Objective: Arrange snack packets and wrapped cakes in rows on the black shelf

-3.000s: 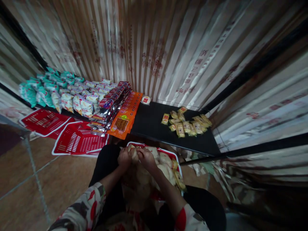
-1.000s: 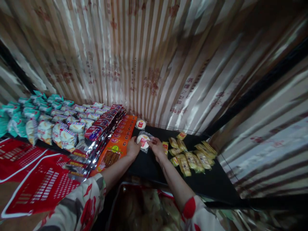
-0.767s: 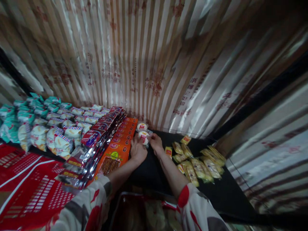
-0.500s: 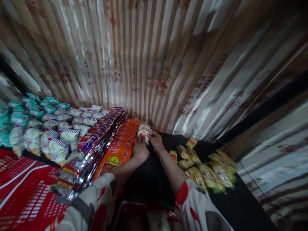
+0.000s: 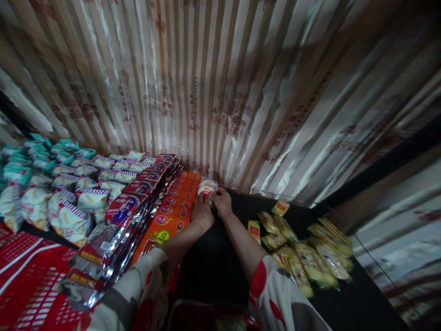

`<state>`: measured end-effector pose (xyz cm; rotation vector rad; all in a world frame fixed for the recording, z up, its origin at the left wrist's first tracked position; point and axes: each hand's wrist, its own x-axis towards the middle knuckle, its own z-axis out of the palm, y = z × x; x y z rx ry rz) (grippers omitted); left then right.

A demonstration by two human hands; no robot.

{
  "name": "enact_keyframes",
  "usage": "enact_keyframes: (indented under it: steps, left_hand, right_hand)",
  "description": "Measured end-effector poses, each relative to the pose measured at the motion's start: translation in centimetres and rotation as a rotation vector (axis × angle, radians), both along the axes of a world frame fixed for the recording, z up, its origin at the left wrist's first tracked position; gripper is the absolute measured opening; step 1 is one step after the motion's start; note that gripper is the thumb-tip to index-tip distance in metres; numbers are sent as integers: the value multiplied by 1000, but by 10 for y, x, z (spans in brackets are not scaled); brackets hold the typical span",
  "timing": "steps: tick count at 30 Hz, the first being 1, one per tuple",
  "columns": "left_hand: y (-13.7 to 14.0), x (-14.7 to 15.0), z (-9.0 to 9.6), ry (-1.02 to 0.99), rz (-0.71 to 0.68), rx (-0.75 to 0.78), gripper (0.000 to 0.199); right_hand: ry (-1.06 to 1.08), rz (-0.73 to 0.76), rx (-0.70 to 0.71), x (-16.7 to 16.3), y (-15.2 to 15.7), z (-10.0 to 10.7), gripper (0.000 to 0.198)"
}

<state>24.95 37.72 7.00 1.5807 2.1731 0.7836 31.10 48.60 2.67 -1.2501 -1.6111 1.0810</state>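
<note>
At the back of the black shelf lie a few small white snack packets (image 5: 207, 185) with red and yellow labels. My left hand (image 5: 202, 212) rests on the near side of these packets, its fingers closed on one. From the right, my right hand (image 5: 221, 200) pinches the edge of the same small group. Just left of my left hand runs a row of orange snack packs (image 5: 171, 202). My fingers cover part of the white packets, so their exact number is hidden.
Dark red foil packs (image 5: 129, 202) overlap left of the orange ones. Beyond them stand white bags (image 5: 93, 197) and teal bags (image 5: 20, 165). A red basket (image 5: 34, 280) is at lower left. Yellow packets (image 5: 303, 257) lie right on the black shelf (image 5: 213, 262). Striped sheeting (image 5: 206, 92) hangs behind.
My view has shifted slightly, so the goods at left and right sit a little differently in the picture. Both hands stay at the white packets, with small finger movements.
</note>
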Motion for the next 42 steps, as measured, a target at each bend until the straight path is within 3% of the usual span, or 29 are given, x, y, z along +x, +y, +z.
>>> enact_keyframes:
  steps: [8,14,19,24,27,30,33,38,40,42]
  left_hand:
    - [0,1,-5,3,3,22,63]
    - [-14,4,6,47,15,65,60]
    - [-53,27,34,65,10,75,34]
    - [-126,63,50,-11,-7,91,26]
    - [-185,83,37,-98,-138,82,29]
    - [-243,95,15,-126,-252,-81,26]
    - [-288,98,-3,-72,-352,-147,29]
    - [-325,101,-22,10,-524,-424,71]
    - [-329,103,-31,40,-523,-447,70]
    - [-330,107,-39,79,-495,-415,54]
  right_hand:
    - [-178,-172,7,2,-6,7,33]
    - [-183,-149,103,20,-42,24,35]
    - [-161,-36,171,54,-96,37,31]
    - [-92,71,135,100,-173,44,31]
    - [-46,92,52,130,-228,39,29]
    - [-60,153,-74,159,-282,27,27]
    - [-162,141,-33,188,-323,16,22]
    - [-373,119,145,222,-360,-1,24]
    - [-449,148,212,229,-368,-9,27]
    - [-516,169,259,233,-373,-18,29]
